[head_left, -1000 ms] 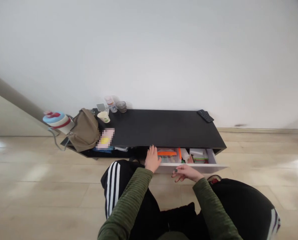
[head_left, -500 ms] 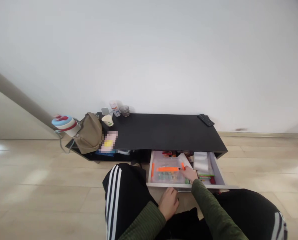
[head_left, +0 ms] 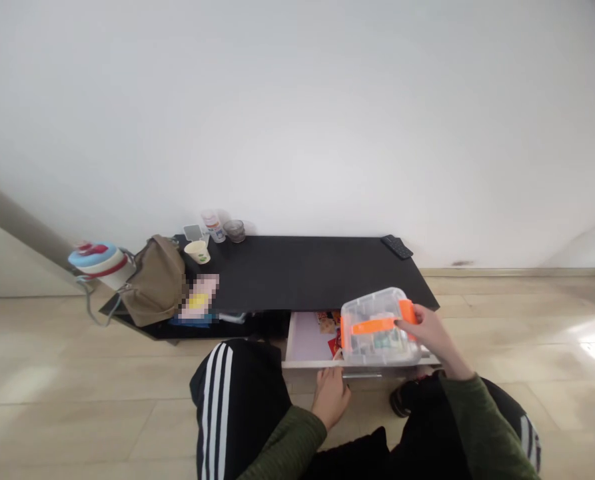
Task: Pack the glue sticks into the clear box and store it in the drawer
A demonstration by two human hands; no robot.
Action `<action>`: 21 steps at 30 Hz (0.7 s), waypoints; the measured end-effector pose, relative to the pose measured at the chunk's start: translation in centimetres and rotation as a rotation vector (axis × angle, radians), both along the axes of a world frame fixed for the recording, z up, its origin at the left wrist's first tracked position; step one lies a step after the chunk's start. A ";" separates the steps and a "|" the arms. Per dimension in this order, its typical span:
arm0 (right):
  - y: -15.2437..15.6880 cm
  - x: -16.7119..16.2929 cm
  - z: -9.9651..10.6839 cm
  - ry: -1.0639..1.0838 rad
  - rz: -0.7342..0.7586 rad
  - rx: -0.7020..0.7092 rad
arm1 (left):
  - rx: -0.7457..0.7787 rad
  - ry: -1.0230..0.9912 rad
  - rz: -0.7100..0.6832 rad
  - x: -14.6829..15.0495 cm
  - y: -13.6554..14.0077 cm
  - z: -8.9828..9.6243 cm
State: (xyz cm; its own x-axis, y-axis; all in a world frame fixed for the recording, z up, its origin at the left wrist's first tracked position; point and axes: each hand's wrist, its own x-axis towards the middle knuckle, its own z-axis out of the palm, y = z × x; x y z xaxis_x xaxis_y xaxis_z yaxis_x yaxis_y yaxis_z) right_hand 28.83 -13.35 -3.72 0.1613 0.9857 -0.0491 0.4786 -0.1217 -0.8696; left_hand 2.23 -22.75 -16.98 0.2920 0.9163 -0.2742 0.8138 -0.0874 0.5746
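My right hand (head_left: 430, 337) is closed on a clear plastic storage box (head_left: 377, 307) with an orange strip handle and orange side clips. The fingers grip its right side, by the clip and the handle's end. Small items show blurred through its walls. The box is lifted over the right part of a pulled-out white drawer (head_left: 308, 339), hiding much of what lies inside. My left hand (head_left: 331, 398) has its fingers curled at the drawer's front edge, left of the metal handle (head_left: 362, 375). Red and brown packets (head_left: 328, 323) lie in the drawer.
On the low black cabinet (head_left: 297, 270) stand a paper cup (head_left: 197, 252), a spray can (head_left: 213, 227), a glass bowl (head_left: 234, 231) and a remote (head_left: 397, 247). A brown bag (head_left: 156, 283) and a blue-lidded bottle (head_left: 102, 263) sit at its left end. My knees flank the drawer.
The plastic box has risen out of the drawer and moved right in my right hand. My left hand has moved up to the drawer's front edge. The whole view has shifted slightly.
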 end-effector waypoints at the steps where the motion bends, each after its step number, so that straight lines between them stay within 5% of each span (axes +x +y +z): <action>1: 0.3 0.6 0.9 0.098 -0.015 0.011 | -0.017 0.009 0.019 0.2 1.2 0.5; 5: 2.3 0.7 2.2 0.433 -0.084 -0.008 | -0.097 -0.041 0.114 -0.1 7.2 3.2; 12: 8.6 -3.3 0.1 0.699 -0.115 0.004 | -0.160 -0.275 0.346 -6.8 18.0 9.1; 16: 11.9 -5.7 -1.6 0.791 -0.020 -0.031 | -0.106 -0.477 0.504 -9.8 21.5 11.8; 21: 14.9 -7.3 -3.5 0.714 0.090 -0.223 | 0.053 -0.267 0.537 -10.9 24.2 12.3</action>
